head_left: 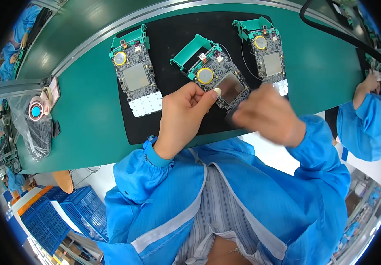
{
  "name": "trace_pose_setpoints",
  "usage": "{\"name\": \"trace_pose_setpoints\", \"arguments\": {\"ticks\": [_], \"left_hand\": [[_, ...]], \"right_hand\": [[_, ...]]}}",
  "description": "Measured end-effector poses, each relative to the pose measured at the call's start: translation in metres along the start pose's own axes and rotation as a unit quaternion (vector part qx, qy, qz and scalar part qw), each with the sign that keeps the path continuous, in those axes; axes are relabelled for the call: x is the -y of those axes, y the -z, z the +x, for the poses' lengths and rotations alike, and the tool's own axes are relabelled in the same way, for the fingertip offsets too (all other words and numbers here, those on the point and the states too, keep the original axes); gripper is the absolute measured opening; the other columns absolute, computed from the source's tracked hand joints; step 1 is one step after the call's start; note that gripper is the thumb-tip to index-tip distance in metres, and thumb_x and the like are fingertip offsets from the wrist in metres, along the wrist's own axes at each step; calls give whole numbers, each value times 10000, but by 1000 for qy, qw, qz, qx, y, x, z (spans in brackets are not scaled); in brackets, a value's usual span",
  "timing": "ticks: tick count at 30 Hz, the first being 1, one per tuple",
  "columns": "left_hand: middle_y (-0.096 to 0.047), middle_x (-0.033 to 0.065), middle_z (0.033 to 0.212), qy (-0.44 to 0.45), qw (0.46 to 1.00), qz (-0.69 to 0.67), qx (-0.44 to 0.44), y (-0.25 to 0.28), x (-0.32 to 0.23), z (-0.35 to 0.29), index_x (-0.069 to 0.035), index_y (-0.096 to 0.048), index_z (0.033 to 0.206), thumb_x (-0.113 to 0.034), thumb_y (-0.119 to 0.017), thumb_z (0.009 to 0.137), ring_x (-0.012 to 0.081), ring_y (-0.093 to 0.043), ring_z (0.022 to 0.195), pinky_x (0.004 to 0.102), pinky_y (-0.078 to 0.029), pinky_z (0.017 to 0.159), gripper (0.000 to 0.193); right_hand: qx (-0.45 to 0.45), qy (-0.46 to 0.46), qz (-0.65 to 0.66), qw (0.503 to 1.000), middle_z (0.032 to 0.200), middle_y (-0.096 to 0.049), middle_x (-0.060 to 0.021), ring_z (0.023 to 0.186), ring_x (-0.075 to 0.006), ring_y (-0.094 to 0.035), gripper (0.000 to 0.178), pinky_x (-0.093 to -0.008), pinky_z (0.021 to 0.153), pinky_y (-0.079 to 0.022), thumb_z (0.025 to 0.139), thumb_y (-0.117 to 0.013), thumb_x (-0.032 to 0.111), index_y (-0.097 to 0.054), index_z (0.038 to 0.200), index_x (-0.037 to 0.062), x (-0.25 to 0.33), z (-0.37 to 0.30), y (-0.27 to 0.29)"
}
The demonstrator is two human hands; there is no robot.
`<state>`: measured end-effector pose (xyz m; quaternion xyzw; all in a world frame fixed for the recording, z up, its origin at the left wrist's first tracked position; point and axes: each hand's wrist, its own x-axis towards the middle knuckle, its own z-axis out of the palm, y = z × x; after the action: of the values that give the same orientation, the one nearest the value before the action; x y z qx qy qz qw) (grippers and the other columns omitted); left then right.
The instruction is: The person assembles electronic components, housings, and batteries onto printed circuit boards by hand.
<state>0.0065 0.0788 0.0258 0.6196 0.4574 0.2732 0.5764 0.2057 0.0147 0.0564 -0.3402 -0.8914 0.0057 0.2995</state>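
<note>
Three dark circuit boards with green plastic frames lie on a black mat (pixel 137 128). The middle circuit board (pixel 221 66) sits tilted, with a round yellow-rimmed part and a shiny square plate. Over its lower left edge is my left hand (pixel 181 117), fingers curled and thumb pressed toward them. A small whitish spot shows at the thumb tip; whatever the fingers pinch is hidden. My right hand (pixel 272 115), smeared by motion, is at the board's lower right. Something dark and blurred is beside its fingers. The left circuit board (pixel 135 73) and right circuit board (pixel 267 57) lie untouched.
A green table (pixel 89 119) carries the mat. To the left are a tape roll (pixel 36 108) and a clear plastic bag (pixel 33 137). Blue crates (pixel 82 210) stand below left. A black cable (pixel 331 33) arches at upper right. A co-worker's sleeve (pixel 365 130) is at the right.
</note>
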Motion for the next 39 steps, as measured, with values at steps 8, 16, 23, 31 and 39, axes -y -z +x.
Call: {"name": "trace_pose_setpoints", "arguments": {"ticks": [8, 16, 23, 31, 39], "left_hand": [[-534, -10, 566, -15, 1000, -11, 1, 0, 2, -1, 16, -582, 726, -151, -681, 868, 17, -423, 511, 198, -323, 440, 240], [-536, -17, 571, 0, 999, 27, 34, 5, 3, 0, 18, -618, 775, -189, -651, 888, 16, -403, 512, 213, -298, 441, 238], [-566, -15, 614, 43, 995, -44, 81, 8, -3, 4, 21, -635, 792, -170, -623, 899, 10, -413, 550, 204, -300, 471, 219], [-620, 20, 650, 67, 996, -51, 39, 2, -15, -4, 24, -607, 763, -168, -618, 900, 32, -490, 569, 211, -367, 491, 236], [-606, 19, 642, -129, 967, 216, 50, 33, -63, -40, -6, -677, 861, -105, -700, 842, 41, -493, 547, 196, -375, 494, 104]], "right_hand": [[50, -18, 0, 999, 857, -522, -74, 848, -228, -529, 237, -335, 728, -450, 648, -632, 77, -592, 869, 1, -13, -1, -1], [38, -122, -53, 990, 841, -545, -76, 724, -227, -537, 270, -321, 607, -443, 663, -669, 73, -586, 917, 28, 3, -3, -7], [-48, -205, -44, 977, 633, -546, -69, 530, -234, -528, 200, -342, 500, -404, 751, -694, 41, -605, 929, 30, 10, 13, -24], [-41, -290, -18, 956, 589, -534, -70, 507, -233, -538, 177, -342, 500, -417, 744, -697, 51, -620, 901, 24, 33, -11, -21], [-343, -502, 254, 753, 721, -582, -19, 647, -35, -523, 178, -208, 544, -435, 923, -604, 118, -567, 1047, -4, 38, 11, -42]]}}
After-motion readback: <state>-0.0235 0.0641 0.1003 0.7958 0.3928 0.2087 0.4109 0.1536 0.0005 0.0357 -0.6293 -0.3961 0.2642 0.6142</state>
